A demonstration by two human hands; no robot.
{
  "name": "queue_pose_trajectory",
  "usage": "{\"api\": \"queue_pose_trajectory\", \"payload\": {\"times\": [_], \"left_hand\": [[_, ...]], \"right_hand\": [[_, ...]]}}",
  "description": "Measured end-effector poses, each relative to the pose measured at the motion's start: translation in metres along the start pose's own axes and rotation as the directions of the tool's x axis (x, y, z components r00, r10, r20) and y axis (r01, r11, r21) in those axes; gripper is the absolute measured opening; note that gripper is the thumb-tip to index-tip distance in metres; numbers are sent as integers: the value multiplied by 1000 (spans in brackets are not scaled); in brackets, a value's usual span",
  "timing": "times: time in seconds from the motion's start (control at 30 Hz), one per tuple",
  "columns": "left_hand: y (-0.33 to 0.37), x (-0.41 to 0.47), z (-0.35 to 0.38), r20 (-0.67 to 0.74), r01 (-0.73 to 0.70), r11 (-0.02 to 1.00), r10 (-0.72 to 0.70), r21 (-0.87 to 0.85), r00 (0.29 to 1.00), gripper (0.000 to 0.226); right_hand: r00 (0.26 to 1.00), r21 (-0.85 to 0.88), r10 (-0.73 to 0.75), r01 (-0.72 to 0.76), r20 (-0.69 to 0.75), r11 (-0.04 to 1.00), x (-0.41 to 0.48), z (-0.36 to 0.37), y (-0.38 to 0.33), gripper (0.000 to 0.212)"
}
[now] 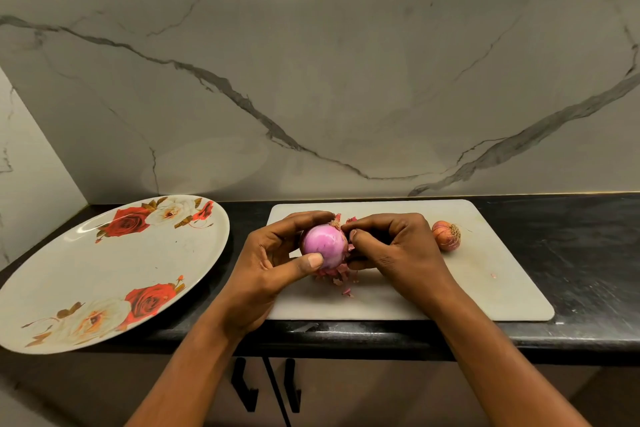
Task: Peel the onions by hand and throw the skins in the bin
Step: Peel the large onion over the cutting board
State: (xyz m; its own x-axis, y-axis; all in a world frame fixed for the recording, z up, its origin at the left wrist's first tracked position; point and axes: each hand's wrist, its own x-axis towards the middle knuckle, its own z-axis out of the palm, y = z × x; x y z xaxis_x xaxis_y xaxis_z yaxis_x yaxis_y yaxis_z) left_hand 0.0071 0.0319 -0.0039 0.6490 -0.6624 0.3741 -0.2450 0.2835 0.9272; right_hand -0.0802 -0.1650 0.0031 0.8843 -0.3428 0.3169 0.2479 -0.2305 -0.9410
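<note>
Over the board [485, 288], left fingers [298, 219] gripping pink onion [323, 243], right fingers [377, 222] pinching skin [351, 219], unpeeled onion [446, 235] behind, plate [145, 263] left.

rose-patterned plate [114, 274] left of a white cutting board [485, 295] on a black counter [588, 246]

Left grip [273, 260] and right grip [398, 250] bare, forearms [194, 357] bare too, thumbnails [316, 260] short and plain

Left hand [273, 265] grips the peeled onion [323, 246] (glossy pink); right hand [398, 250] pinches skin at its root end.
</note>
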Motion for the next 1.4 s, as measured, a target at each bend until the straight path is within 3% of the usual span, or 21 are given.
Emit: {"api": "queue_pose_trajectory", "payload": {"times": [0.33,0.47,0.57,0.7,0.87,0.97,1.13,1.3,1.4], "left_hand": [[-2,5,0,-111,86,979,-108,-186,988,43],[-1,6,2,-130,97,985,-117,-145,985,41],[-3,5,5,-166,67,995,-77,-69,983,39],[-3,6,7,-205,50,999,-46,15,978,45],[-4,6,6,-233,43,981,2,190,972,49],[-5,5,8,-214,35,979,9,199,977,49],[-3,3,5,-179,28,1000,-25,10,983,38],[-2,2,6,-161,20,999,-13,43,987,54],[-2,3,5,-75,51,995,-45,86,996,70]], "right_hand": [[995,72,73,-79,74,994,1,0,-7,31],[998,-71,-21,25,54,997,2,1,2,34],[997,-136,-66,71,38,988,1,1,4,13],[995,-150,-52,64,81,987,-1,0,1,46],[964,-177,-79,127,254,976,-3,2,-6,80],[957,-193,-104,160,271,968,-4,4,-7,75],[972,-148,-94,127,214,981,-3,1,-6,68],[983,-8,-44,46,176,999,-2,1,-6,58],[992,-82,-38,48,119,995,-1,1,-5,58]]}}
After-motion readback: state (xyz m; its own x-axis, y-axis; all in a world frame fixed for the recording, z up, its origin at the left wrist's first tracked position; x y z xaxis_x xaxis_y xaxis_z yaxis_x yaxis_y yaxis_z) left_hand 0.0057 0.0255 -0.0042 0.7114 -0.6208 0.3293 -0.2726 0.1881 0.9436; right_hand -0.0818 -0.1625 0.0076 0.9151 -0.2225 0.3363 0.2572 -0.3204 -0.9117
